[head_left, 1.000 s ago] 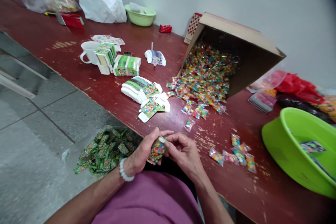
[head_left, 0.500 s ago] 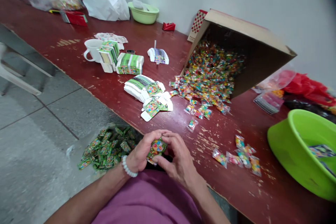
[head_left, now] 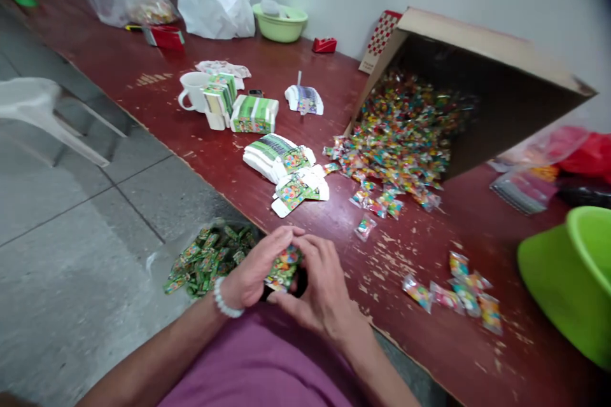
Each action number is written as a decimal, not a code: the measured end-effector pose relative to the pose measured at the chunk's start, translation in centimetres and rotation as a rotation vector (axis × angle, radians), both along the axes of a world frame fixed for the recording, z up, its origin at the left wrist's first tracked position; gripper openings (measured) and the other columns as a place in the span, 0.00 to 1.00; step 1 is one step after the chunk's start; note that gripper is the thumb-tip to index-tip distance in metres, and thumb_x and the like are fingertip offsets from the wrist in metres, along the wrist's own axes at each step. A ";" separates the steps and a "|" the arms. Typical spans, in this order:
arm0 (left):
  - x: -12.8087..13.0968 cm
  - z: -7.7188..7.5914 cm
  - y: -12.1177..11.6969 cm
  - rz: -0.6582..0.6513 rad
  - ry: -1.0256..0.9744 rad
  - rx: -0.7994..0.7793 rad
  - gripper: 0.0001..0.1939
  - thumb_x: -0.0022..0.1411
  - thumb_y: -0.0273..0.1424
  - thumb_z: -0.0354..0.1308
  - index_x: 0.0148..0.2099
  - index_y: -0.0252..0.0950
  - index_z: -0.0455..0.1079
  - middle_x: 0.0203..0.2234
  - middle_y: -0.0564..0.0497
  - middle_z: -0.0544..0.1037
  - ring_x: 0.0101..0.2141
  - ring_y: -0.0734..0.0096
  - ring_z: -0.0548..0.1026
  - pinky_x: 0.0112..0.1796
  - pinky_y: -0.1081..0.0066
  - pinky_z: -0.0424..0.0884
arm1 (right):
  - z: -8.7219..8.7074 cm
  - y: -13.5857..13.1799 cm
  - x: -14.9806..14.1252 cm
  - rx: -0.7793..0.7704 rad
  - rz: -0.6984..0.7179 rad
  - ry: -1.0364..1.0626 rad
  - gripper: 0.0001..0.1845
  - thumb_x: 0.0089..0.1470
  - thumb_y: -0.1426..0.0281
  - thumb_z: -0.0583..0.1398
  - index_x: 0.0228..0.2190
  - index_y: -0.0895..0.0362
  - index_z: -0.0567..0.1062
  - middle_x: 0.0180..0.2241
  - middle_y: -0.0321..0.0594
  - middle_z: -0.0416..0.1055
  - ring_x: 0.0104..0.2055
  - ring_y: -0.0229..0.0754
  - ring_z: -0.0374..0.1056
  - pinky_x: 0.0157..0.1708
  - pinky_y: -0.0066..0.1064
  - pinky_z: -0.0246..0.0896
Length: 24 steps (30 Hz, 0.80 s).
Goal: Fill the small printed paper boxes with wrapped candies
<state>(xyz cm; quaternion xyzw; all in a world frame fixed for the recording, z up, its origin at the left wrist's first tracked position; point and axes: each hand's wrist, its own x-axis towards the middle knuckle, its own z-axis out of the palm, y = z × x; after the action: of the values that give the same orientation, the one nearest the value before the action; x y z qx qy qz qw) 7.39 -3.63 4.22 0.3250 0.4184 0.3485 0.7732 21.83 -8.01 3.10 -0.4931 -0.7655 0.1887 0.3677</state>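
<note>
A small green printed candy box [head_left: 283, 269] is between my two hands, just in front of the table's near edge. My left hand [head_left: 255, 267], with a pale bead bracelet at the wrist, is closed round its left side. My right hand [head_left: 321, 283] curves over its right side, fingers at the top and thumb low near the bottom edge. My palms hide part of the box. Ahead on the table lie loose flat cartons [head_left: 300, 189] beside a fanned stack of cartons [head_left: 270, 156]. Wrapped candies [head_left: 365, 227] lie to the right of them.
A tipped cardboard box [head_left: 487, 32] spills wrapped candies onto the red table [head_left: 329, 241]. At right are several loose candies [head_left: 465, 292] and a green basin [head_left: 548, 280]. Banded carton bundles [head_left: 254, 114] stand near a white mug [head_left: 191, 90]. Many filled green boxes [head_left: 210, 261] lie below, left of the table edge.
My view has turned left, so the table things appear farther right. The box has tilted between my hands, and my right thumb has shifted off its front face toward the lower edge.
</note>
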 end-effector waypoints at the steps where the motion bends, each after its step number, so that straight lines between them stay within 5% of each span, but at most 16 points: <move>1: -1.0 0.1 0.0 -0.025 0.077 0.015 0.19 0.65 0.44 0.56 0.52 0.39 0.69 0.36 0.50 0.77 0.28 0.70 0.74 0.27 0.73 0.69 | -0.1 0.1 0.2 -0.025 0.025 0.031 0.42 0.47 0.57 0.68 0.59 0.53 0.60 0.54 0.52 0.65 0.54 0.56 0.63 0.51 0.47 0.64; 4: -4.8 -0.4 0.2 -0.033 0.447 0.189 0.22 0.66 0.48 0.52 0.56 0.42 0.66 0.37 0.49 0.77 0.33 0.64 0.75 0.32 0.68 0.71 | -0.7 0.9 1.8 -0.052 -0.069 0.095 0.35 0.54 0.60 0.65 0.59 0.53 0.61 0.55 0.50 0.65 0.56 0.53 0.62 0.54 0.46 0.62; 8: -8.9 -1.5 0.9 -0.010 1.058 0.669 0.21 0.63 0.46 0.56 0.53 0.41 0.71 0.49 0.44 0.75 0.50 0.52 0.71 0.52 0.58 0.64 | -1.8 3.5 5.1 -0.079 -0.344 0.125 0.19 0.58 0.67 0.60 0.51 0.54 0.69 0.44 0.46 0.71 0.44 0.48 0.69 0.46 0.45 0.66; 13: -5.8 -1.9 3.5 0.035 1.343 0.979 0.22 0.67 0.43 0.52 0.59 0.38 0.65 0.51 0.42 0.76 0.48 0.53 0.72 0.51 0.60 0.63 | -1.9 7.1 5.4 -0.122 -0.363 0.144 0.16 0.57 0.66 0.59 0.46 0.56 0.72 0.42 0.46 0.73 0.39 0.46 0.70 0.36 0.39 0.67; 18: -1.4 -2.8 6.8 0.073 1.540 0.922 0.28 0.64 0.41 0.57 0.63 0.36 0.62 0.45 0.41 0.78 0.43 0.50 0.72 0.42 0.60 0.64 | -2.7 7.8 3.4 -0.177 -0.315 0.211 0.16 0.56 0.66 0.59 0.46 0.57 0.73 0.39 0.44 0.74 0.37 0.44 0.70 0.36 0.37 0.67; 24: -2.2 -3.3 8.7 0.169 1.095 0.642 0.21 0.53 0.35 0.65 0.51 0.44 0.72 0.28 0.53 0.78 0.36 0.59 0.73 0.38 0.66 0.62 | -4.6 7.8 2.9 -0.274 -0.364 0.294 0.20 0.55 0.67 0.60 0.49 0.58 0.71 0.40 0.44 0.75 0.35 0.42 0.71 0.40 0.39 0.68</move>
<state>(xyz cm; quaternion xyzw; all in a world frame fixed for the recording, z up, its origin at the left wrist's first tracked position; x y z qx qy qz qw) 5.15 5.02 0.90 0.6374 0.6516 0.2997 0.2816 24.75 -0.25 -1.48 -0.6351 -0.5700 0.2910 0.4325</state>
